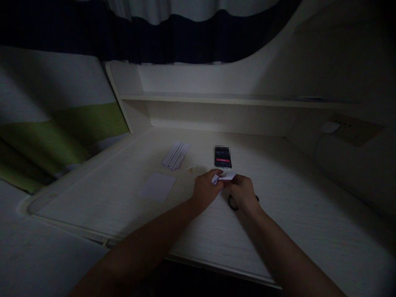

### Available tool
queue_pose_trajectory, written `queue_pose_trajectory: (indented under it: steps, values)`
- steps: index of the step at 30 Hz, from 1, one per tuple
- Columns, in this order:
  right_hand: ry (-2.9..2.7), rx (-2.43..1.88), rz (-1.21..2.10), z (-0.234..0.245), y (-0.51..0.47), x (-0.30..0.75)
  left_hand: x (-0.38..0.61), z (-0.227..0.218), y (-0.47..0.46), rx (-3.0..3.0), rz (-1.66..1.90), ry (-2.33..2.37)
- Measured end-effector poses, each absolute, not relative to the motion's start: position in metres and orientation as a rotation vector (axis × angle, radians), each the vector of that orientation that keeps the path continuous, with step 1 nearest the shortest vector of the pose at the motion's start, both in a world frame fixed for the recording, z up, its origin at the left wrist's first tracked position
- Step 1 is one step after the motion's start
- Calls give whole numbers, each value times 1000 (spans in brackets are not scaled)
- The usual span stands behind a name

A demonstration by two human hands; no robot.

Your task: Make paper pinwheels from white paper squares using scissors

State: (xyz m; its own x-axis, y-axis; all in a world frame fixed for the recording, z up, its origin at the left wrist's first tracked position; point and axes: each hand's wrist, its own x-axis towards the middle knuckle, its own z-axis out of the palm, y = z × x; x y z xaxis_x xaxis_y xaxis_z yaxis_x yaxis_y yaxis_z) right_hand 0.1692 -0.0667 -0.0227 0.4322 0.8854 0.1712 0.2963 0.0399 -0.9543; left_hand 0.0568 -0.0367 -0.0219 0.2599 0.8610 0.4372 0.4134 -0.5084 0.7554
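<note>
A piece of white paper (228, 175), partly rolled or folded at its left end, is held between both hands above the desk. My left hand (206, 187) is closed on that left end. With its fingers pinched, my right hand (243, 192) grips the right part of the sheet. Under my right hand lie scissors, of which the black handles (232, 203) show; the rest is hidden. Left of my hands are a flat square sheet of paper (158, 186) and several narrow folded paper strips (176, 155) side by side.
A phone (222, 157) with a lit screen lies just beyond my hands. Small whitish bits (190, 168) sit near the strips. A shelf (216, 99) runs along the back of the desk (278, 198); a socket panel (355, 128) is at right, curtains (62, 95) at left.
</note>
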Motion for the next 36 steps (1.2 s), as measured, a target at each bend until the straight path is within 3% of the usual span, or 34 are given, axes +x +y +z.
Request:
queue_pose_trajectory:
  steps: [7,14,21,29,36]
  values:
    - [-1011,-1502,755,-17,-69,165,57,-22,-39,2092,1193,1140]
    - [-1281,-1637,405,-17,-71,163,57,-23,-36,1979,1230,1156]
    - [-930,-1427,802,-17,-68,165,57,-24,-37,2058,1216,1139]
    - [-840,-1348,950,-15,-71,165,58,-28,-39,2161,1315,1044]
    - [-1098,-1575,502,-14,-73,161,58,-25,-38,2149,1292,1069]
